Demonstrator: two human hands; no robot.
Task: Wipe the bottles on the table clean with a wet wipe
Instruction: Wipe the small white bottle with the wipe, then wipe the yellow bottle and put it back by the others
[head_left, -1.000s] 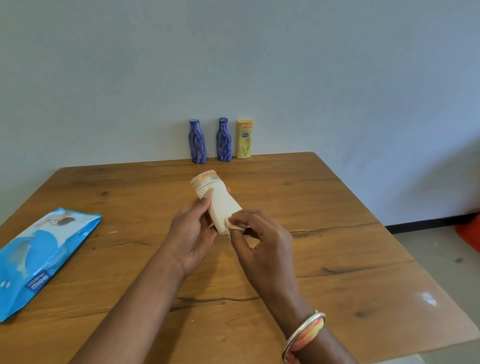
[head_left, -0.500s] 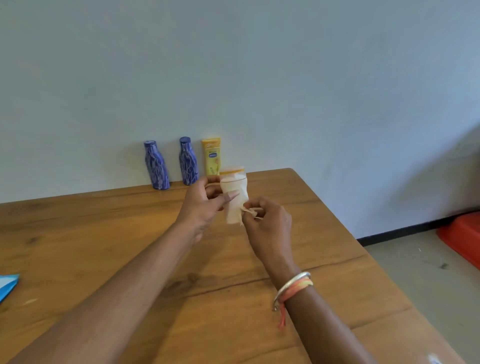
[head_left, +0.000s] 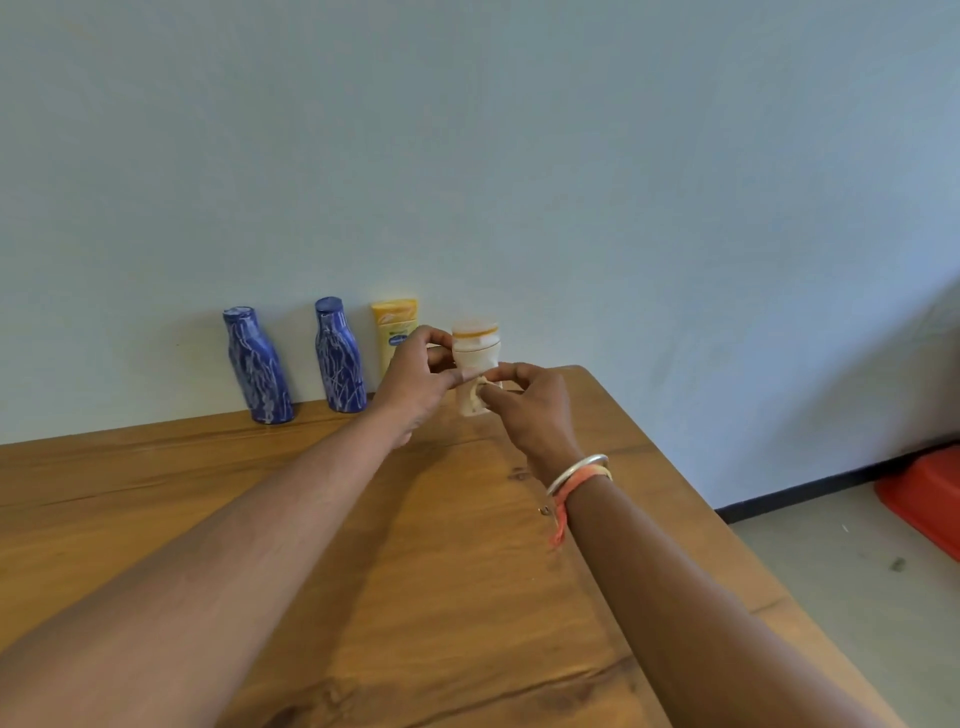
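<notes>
White bottle (head_left: 475, 358) between both hands

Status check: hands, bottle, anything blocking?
Left hand gripping white bottle upright. Right hand pinching wipe against it. Nothing blocking.

head view | worn high, faces forward-down | near table (head_left: 467, 571) | far wall (head_left: 519, 156) beyond

A plain, sparsely furnished room: a wooden table (head_left: 467, 571) stands against a bare pale wall (head_left: 519, 156), with grey floor (head_left: 857, 571) at lower right. Which kind is unclear.
</notes>
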